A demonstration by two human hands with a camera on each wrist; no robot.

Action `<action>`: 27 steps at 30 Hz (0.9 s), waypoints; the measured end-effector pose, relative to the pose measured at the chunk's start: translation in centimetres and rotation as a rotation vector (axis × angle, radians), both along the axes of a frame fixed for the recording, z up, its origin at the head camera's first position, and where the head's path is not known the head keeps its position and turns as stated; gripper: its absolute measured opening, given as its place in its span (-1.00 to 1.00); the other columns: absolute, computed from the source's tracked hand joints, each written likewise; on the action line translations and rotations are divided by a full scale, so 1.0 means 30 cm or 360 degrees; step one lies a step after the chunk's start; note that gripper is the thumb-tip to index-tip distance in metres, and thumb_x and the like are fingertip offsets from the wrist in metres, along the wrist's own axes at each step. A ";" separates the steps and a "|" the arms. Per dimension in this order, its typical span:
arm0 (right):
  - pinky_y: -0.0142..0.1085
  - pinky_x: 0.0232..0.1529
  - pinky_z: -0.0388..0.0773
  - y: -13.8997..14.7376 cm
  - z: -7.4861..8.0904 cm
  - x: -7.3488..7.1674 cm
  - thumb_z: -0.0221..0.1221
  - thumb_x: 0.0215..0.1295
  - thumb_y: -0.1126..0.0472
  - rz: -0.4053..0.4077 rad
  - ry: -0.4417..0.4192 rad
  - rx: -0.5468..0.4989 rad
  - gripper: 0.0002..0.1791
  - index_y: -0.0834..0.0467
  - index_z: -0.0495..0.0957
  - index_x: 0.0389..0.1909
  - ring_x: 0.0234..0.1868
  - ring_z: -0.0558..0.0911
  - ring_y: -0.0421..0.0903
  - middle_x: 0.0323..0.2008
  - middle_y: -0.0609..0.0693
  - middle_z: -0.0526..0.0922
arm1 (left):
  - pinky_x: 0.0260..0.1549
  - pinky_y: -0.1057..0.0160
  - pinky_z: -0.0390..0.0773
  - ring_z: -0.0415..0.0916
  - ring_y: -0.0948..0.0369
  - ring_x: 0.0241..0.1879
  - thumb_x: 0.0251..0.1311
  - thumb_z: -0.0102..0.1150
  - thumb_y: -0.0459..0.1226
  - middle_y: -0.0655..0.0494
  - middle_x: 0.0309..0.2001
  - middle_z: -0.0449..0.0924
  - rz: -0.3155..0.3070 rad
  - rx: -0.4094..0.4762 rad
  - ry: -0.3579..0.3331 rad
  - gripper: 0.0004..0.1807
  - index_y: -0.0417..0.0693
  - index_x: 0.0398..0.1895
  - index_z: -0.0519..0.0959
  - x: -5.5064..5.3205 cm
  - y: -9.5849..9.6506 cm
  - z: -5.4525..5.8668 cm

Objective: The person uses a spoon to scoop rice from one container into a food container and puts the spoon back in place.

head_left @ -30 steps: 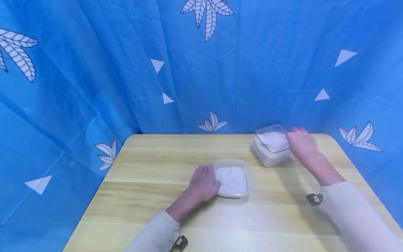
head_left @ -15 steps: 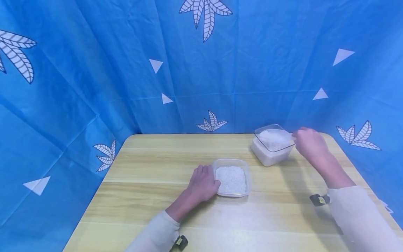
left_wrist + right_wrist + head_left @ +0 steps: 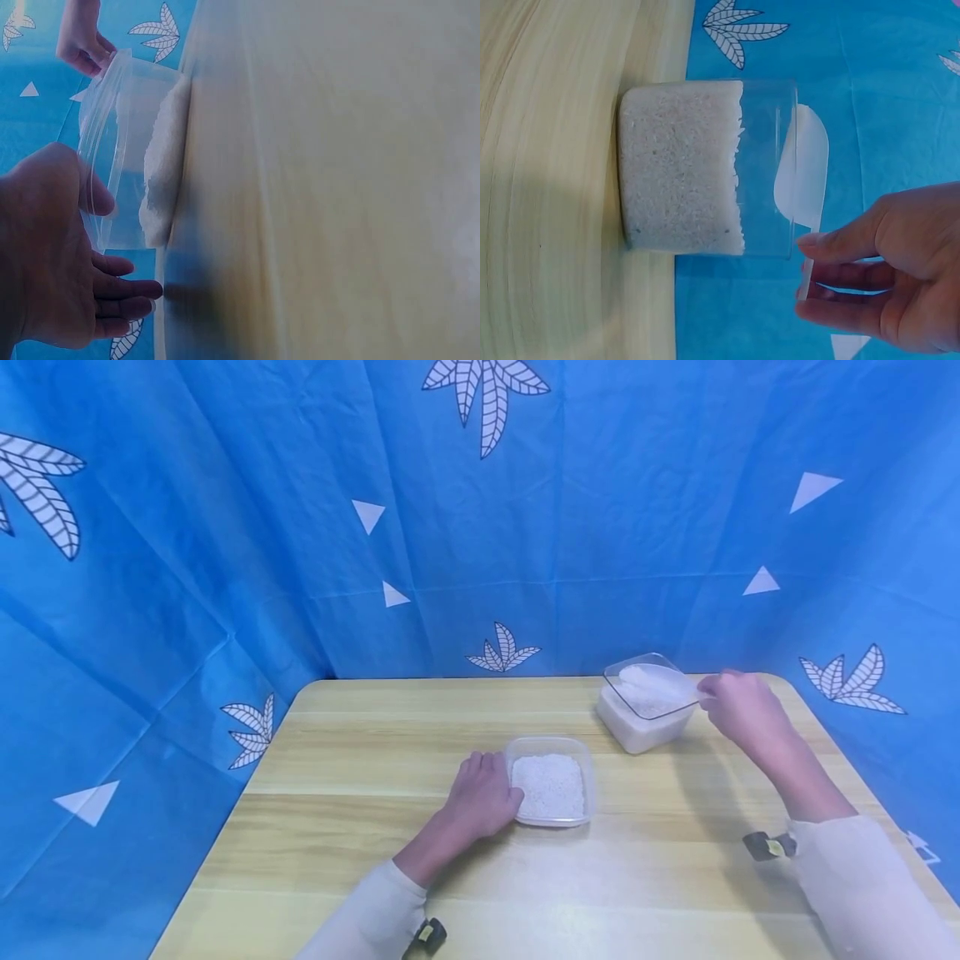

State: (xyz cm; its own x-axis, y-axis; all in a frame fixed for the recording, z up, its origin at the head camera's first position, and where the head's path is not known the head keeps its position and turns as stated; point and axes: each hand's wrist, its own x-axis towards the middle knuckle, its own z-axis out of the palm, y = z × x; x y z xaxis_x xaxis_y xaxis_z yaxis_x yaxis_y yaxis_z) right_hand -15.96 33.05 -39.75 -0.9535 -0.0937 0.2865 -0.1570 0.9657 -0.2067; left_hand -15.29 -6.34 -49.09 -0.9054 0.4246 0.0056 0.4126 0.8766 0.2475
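Observation:
In the right wrist view, my right hand (image 3: 889, 274) pinches the handle of a white plastic scoop (image 3: 806, 169) between thumb and fingers. The scoop's bowl is level with the open top of a clear square canister (image 3: 769, 180), more than half full of white rice (image 3: 679, 169). My left hand (image 3: 483, 797) holds the left side of a low clear plastic container (image 3: 591, 777), thumb over the rim and fingers outside. A layer of rice (image 3: 549, 787) covers that container's bottom. How full the scoop is cannot be told.
Both vessels stand on a light wooden table (image 3: 360, 752), the canister at the back right and the low container near the middle. A blue patterned curtain (image 3: 450, 543) hangs behind the table and along its sides.
My right hand has drawn back to the right of the canister and the scoop has come up towards its rim. The left hand and low container have hardly moved.

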 end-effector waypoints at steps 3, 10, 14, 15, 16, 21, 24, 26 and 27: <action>0.25 -0.13 0.56 -0.004 0.003 0.009 0.20 0.25 0.42 -0.0003 -0.0011 -0.0024 -0.76 0.41 0.69 -0.10 -0.23 0.66 0.36 -0.25 0.40 0.70 | 0.00 0.13 0.29 0.22 0.08 -0.16 0.31 -0.09 -0.03 0.04 -0.27 0.36 -0.0003 -0.0009 0.0008 -0.65 -0.15 -0.16 0.37 0.001 0.000 0.001; 0.29 -0.04 0.56 -0.028 0.017 0.040 0.24 0.24 0.45 0.0014 0.0006 -0.0047 -0.75 0.45 0.68 -0.08 -0.12 0.66 0.45 -0.18 0.45 0.71 | -0.01 0.11 0.31 0.23 0.07 -0.18 0.30 -0.07 -0.05 0.02 -0.28 0.37 -0.0006 0.0013 0.0027 -0.66 -0.17 -0.17 0.39 0.004 0.001 0.002; 0.28 -0.06 0.58 -0.050 0.029 0.066 0.27 0.23 0.45 0.0029 0.0039 -0.0064 -0.75 0.45 0.68 -0.07 -0.12 0.66 0.44 -0.18 0.44 0.71 | -0.02 0.13 0.30 0.23 0.07 -0.18 0.29 -0.08 -0.05 0.04 -0.28 0.36 0.0003 0.0019 0.0010 -0.67 -0.15 -0.18 0.38 0.005 0.001 0.001; 0.28 -0.06 0.58 -0.055 0.031 0.073 0.27 0.23 0.45 0.0034 0.0043 -0.0067 -0.75 0.45 0.68 -0.07 -0.12 0.66 0.44 -0.18 0.44 0.71 | -0.03 0.13 0.30 0.23 0.07 -0.18 0.29 -0.08 -0.05 0.04 -0.28 0.36 0.0004 0.0024 0.0008 -0.68 -0.15 -0.18 0.38 0.004 0.002 0.000; 0.28 -0.06 0.58 -0.061 0.034 0.079 0.27 0.24 0.45 0.0041 0.0052 -0.0068 -0.75 0.45 0.68 -0.07 -0.12 0.67 0.43 -0.18 0.43 0.71 | -0.03 0.13 0.29 0.22 0.08 -0.18 0.29 -0.08 -0.05 0.04 -0.28 0.36 0.0007 0.0024 0.0006 -0.68 -0.14 -0.18 0.38 0.004 0.001 -0.001; 0.28 -0.05 0.60 -0.087 0.043 0.113 0.28 0.24 0.45 0.0053 0.0061 -0.0085 -0.73 0.44 0.67 -0.04 -0.09 0.68 0.41 -0.16 0.43 0.71 | -0.04 0.14 0.29 0.22 0.08 -0.19 0.29 -0.08 -0.05 0.05 -0.28 0.36 0.0010 0.0028 0.0019 -0.67 -0.14 -0.18 0.38 0.002 0.002 -0.006; 0.27 -0.06 0.61 -0.102 0.046 0.134 0.30 0.22 0.45 0.0070 0.0090 -0.0108 -0.71 0.44 0.67 -0.03 -0.10 0.69 0.41 -0.15 0.43 0.72 | -0.04 0.15 0.28 0.22 0.08 -0.18 0.30 -0.09 -0.04 0.05 -0.28 0.36 0.0012 0.0021 0.0014 -0.66 -0.15 -0.17 0.38 0.002 0.001 -0.004; 0.26 -0.08 0.62 -0.114 0.048 0.147 0.32 0.20 0.46 0.0087 0.0117 -0.0121 -0.71 0.44 0.68 -0.04 -0.13 0.70 0.40 -0.16 0.42 0.72 | -0.03 0.15 0.28 0.22 0.08 -0.18 0.30 -0.09 -0.03 0.05 -0.28 0.36 0.0013 0.0015 0.0008 -0.66 -0.15 -0.16 0.38 0.003 0.000 -0.002; 0.26 -0.10 0.63 -0.119 0.049 0.151 0.33 0.18 0.46 0.0097 0.0129 -0.0123 -0.71 0.43 0.68 -0.05 -0.14 0.70 0.39 -0.17 0.42 0.72 | -0.02 0.14 0.28 0.22 0.08 -0.17 0.30 -0.09 -0.03 0.05 -0.27 0.36 0.0013 0.0011 0.0005 -0.65 -0.15 -0.16 0.38 0.003 -0.001 -0.001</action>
